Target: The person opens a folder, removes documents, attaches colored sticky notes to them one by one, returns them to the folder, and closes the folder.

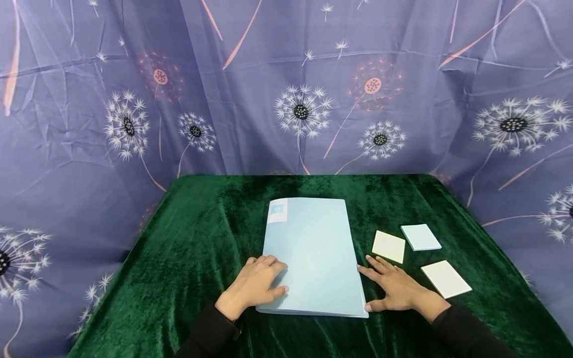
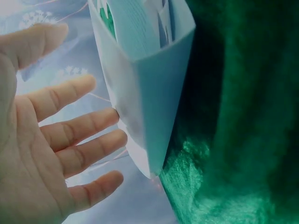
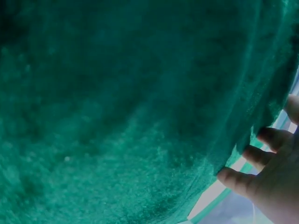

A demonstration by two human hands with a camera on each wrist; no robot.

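Note:
A light blue folder lies closed on the green cloth, a white-and-blue label at its top left corner. My left hand is at its left edge, fingertips and thumb over the cover. In the left wrist view, the fingers of the left hand are spread and fairly straight beside the folder's spine, and sheets show inside the folder. At the right edge, my right hand lies with fingers extended, its thumb by the lower right corner. The right wrist view shows only part of the right hand.
Three square note pads lie right of the folder: a pale yellow one just beyond the right fingertips, a pale blue one, and a cream one near the right wrist. A purple dandelion-print curtain hangs behind the table.

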